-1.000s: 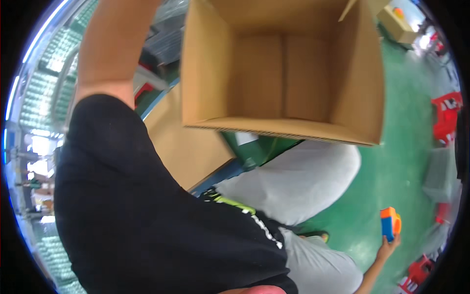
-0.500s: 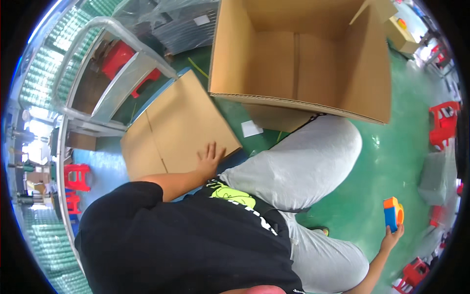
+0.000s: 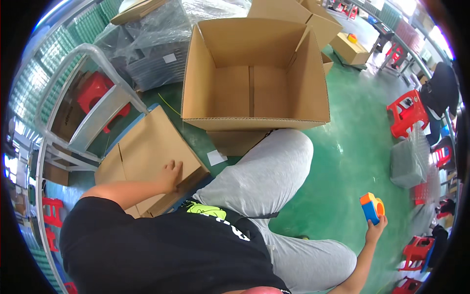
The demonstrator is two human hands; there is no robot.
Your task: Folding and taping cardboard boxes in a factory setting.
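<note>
My left hand (image 3: 170, 175) lies with fingers apart on the closed top of a low cardboard box (image 3: 152, 139) at my left. Out to the right, my right hand (image 3: 376, 229) grips a blue and orange tape dispenser (image 3: 370, 209) over the green floor. A large open carton (image 3: 254, 41) stands ahead of my knee, its mouth facing me. Inside, a seam runs along its bottom, and nothing lies in it. Another cardboard piece (image 3: 235, 142) shows under its front edge.
Beside the low box stands a metal-framed cart (image 3: 122, 88) with a red stool (image 3: 93, 90) behind its rail. Plastic-wrapped grey goods (image 3: 161, 63) and more cartons (image 3: 323, 27) are at the back. Red stools (image 3: 407, 115) and a grey bin (image 3: 410, 164) line the right side.
The view has shifted, so the large carton now appears farther left and wholly in sight. My left hand stays on the low box; my right still holds the tape dispenser, tilted slightly differently.
</note>
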